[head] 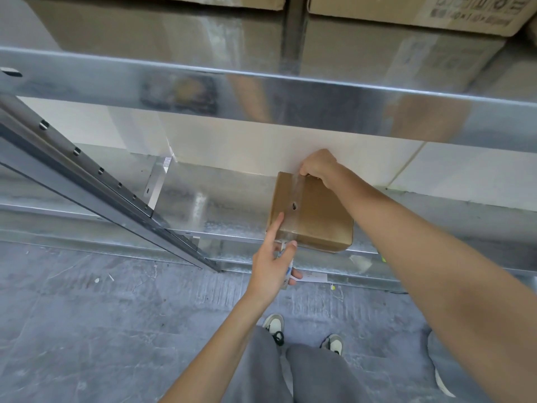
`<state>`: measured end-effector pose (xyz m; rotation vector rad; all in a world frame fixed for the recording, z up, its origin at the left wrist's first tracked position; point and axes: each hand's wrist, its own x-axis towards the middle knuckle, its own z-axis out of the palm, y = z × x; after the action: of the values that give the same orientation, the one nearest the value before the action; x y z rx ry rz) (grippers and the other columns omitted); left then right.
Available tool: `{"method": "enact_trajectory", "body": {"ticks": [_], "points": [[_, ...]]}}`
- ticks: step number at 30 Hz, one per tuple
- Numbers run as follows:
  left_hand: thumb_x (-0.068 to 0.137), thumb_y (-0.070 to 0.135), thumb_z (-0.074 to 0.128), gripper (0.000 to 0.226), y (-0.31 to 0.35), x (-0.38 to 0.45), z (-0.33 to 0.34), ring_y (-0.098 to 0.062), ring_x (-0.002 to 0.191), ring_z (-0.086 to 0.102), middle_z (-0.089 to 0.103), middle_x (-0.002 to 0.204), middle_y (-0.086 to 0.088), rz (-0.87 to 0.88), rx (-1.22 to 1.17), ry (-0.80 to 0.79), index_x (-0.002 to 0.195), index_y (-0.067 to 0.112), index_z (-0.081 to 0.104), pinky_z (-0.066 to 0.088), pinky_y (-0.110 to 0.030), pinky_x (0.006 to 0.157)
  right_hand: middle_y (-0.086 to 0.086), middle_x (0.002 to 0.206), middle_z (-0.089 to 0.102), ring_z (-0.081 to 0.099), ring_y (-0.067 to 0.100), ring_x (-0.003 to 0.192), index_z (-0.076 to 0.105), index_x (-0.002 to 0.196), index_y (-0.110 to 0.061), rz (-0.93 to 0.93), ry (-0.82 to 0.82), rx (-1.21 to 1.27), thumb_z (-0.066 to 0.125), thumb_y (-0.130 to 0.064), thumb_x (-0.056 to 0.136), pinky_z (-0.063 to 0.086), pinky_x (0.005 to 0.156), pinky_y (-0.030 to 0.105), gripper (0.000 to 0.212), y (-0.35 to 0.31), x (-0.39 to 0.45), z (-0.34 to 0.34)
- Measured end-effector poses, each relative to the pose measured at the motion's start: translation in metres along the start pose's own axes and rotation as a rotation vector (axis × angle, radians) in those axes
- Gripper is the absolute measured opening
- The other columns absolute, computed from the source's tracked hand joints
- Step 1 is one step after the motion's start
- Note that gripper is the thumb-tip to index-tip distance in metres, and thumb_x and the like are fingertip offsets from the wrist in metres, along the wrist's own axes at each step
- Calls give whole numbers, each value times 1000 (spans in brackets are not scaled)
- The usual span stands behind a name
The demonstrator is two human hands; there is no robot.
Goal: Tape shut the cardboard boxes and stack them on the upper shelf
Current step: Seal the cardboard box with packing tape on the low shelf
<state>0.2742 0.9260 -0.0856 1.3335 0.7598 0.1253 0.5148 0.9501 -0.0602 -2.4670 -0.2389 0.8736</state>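
Note:
A small brown cardboard box (pixel 319 216) lies on the lower metal shelf (pixel 203 210), near its front edge. A strip of clear tape (pixel 293 199) runs over the box's top from the far edge to the near edge. My right hand (pixel 318 165) pinches the tape at the box's far edge. My left hand (pixel 273 263) holds a small tool (pixel 286 274), probably a cutter or tape roll, at the near edge, with its index finger stretched out onto the box's front left corner.
The upper shelf's shiny metal beam (pixel 290 97) crosses above the box. Large cardboard boxes (pixel 406 13) stand on that upper shelf. A slanted slotted metal upright (pixel 87 170) stands at the left. Grey floor and my shoes (pixel 274 325) are below.

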Motion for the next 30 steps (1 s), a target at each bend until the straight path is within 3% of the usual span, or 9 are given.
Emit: {"method": "enact_trajectory", "body": {"ticks": [2,4,7,11,15,17,20,24,30], "points": [[98,22,58,59,0,1,-1,-24,57,69,58,107,-18,-6,-13,-10,140,57,35,50,-26,46,12,107,67,62,25,99,69,104,0,-119,76,29,60,0,82,52,86,30,24,7,-6,5],[97,22,59,60,0,2,-3,-24,58,69,59,110,-16,-16,-14,-20,140,56,36,51,-27,47,15,94,69,61,25,89,70,87,2,-310,132,3,56,-5,89,49,81,33,16,20,-17,12],[97,22,60,59,0,4,-6,-24,58,69,59,111,-18,-27,-12,-40,140,56,37,51,-28,48,17,73,62,57,30,74,58,69,2,-530,219,-168,42,-24,101,44,76,41,44,42,-29,22],[96,22,61,59,-1,5,-9,-25,57,68,59,112,-19,-47,-7,-47,137,57,39,50,-29,49,4,59,49,51,31,71,42,56,-15,-638,258,-342,37,-27,103,43,75,41,49,51,-28,16],[95,22,60,62,-1,6,-6,-23,61,70,57,113,-13,-48,34,-43,138,58,34,56,-35,54,10,88,59,56,30,90,53,74,-14,-583,146,-388,30,-30,105,40,83,36,42,48,-25,14],[95,22,59,64,-1,6,-5,-24,63,70,56,111,-11,-54,39,-30,138,60,32,58,-37,56,13,111,61,56,29,108,63,99,-6,-630,114,-333,28,-29,106,41,96,35,42,53,-26,10],[94,22,60,65,-2,8,-6,-23,63,69,57,112,-13,-53,23,-38,136,62,32,56,-35,53,6,156,32,25,19,146,34,149,-7,-778,49,-381,23,-35,106,16,118,28,52,65,-36,5],[94,21,61,65,-3,10,-9,-27,64,70,57,114,-18,-38,22,-63,138,59,32,54,-33,52,-5,163,-5,-9,5,148,2,156,-16,-879,-59,-683,15,-45,103,-8,118,29,62,86,-50,6],[93,16,62,68,1,12,-11,-29,69,72,58,112,-21,-41,44,-71,138,58,35,54,-31,52,-1,163,-8,-17,7,146,0,155,-15,-902,-71,-780,18,-39,103,-17,118,34,60,110,-82,9]]}}
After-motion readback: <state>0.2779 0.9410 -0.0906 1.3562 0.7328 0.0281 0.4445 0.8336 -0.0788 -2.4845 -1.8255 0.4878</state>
